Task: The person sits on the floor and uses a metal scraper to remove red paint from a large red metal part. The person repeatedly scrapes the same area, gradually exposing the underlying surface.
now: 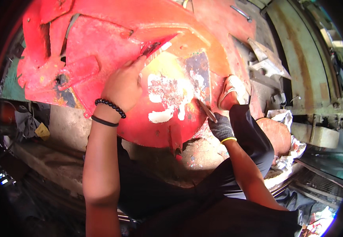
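Note:
A large red-painted metal part lies in front of me, with a rounded lower edge. Its paint is worn off in the middle, leaving a bright patch of white, yellow and bare dark metal. My left hand, bare and with two dark bands at the wrist, rests on the red surface left of that patch; its index finger reaches toward a dark slot and nothing shows in its grip. My right hand, in a dark grey glove with a yellow cuff, grips a narrow, flat scraper-like tool, whose tip touches the patch's lower right edge.
My shoe stands against the part's right side. Beyond it lie grey metal brackets and a metal rod-like tool. A long greenish steel beam runs along the right. Crumpled silvery sheeting lies by a reddish disc.

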Demonstrator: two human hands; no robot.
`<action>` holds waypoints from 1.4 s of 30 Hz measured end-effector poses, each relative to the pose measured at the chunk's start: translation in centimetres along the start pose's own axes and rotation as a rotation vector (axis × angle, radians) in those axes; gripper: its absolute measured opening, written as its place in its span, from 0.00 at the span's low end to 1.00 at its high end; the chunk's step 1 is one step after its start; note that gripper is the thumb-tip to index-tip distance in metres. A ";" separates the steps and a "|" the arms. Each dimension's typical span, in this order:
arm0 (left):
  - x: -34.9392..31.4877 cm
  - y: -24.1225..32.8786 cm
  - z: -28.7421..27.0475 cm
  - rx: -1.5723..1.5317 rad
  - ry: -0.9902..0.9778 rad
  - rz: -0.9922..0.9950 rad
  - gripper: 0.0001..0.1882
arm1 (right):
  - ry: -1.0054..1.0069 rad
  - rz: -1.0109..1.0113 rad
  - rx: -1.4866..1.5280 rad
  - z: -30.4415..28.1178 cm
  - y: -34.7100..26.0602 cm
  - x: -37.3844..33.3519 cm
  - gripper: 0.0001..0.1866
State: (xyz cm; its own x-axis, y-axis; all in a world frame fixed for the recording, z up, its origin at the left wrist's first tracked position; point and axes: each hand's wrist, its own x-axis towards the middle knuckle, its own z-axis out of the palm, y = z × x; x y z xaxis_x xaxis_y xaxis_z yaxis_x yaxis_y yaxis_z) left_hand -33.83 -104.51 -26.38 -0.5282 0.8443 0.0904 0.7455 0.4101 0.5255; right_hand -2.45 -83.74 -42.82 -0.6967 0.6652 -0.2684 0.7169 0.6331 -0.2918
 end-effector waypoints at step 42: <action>0.1 -0.7 0.4 -0.028 -0.032 -0.001 0.25 | 0.184 -0.265 0.001 0.2 1.2 0.5 0.13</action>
State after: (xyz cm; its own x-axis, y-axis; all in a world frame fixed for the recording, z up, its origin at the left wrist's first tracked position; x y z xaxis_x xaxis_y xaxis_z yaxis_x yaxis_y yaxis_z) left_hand -34.17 -104.58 -27.09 -0.5156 0.8545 0.0629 0.7327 0.4017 0.5493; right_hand -1.96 -82.75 -43.51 -0.8432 0.5375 -0.0127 0.5109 0.7937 -0.3300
